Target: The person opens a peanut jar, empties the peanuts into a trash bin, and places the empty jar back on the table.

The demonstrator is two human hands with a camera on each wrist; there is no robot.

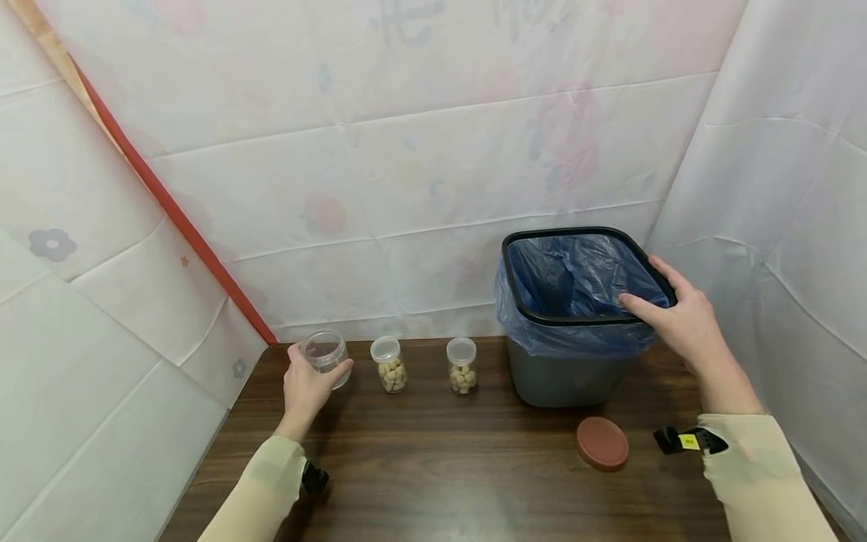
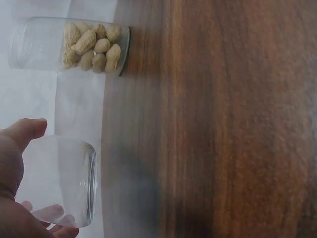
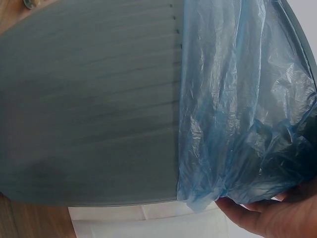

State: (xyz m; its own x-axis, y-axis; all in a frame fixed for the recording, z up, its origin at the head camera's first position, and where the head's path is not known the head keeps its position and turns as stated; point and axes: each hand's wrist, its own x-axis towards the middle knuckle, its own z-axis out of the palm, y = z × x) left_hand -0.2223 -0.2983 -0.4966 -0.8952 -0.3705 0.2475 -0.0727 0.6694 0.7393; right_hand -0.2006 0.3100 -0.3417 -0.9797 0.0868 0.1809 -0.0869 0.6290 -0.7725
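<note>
At the far left of the table, my left hand [image 1: 306, 388] grips an empty clear jar [image 1: 327, 348], thumb on one side and fingers on the other. Its mouth faces up without a lid, and in the left wrist view the jar's base [image 2: 90, 186] is close over the wood. On the right, my right hand [image 1: 684, 320] holds the corner of a grey trash bin [image 1: 565, 376] at its black rim. A blue plastic bag [image 3: 223, 99] lines this bin and folds over the outside, with fingers [image 3: 242, 215] against it in the right wrist view.
Two lidded clear jars of peanuts, a left one [image 1: 392, 370] and a right one [image 1: 463, 370], stand between my hands. A round reddish-brown lid [image 1: 602, 444] lies in front of the bin. White patterned sheeting [image 1: 420, 188] rises behind the dark wooden table [image 1: 433, 459].
</note>
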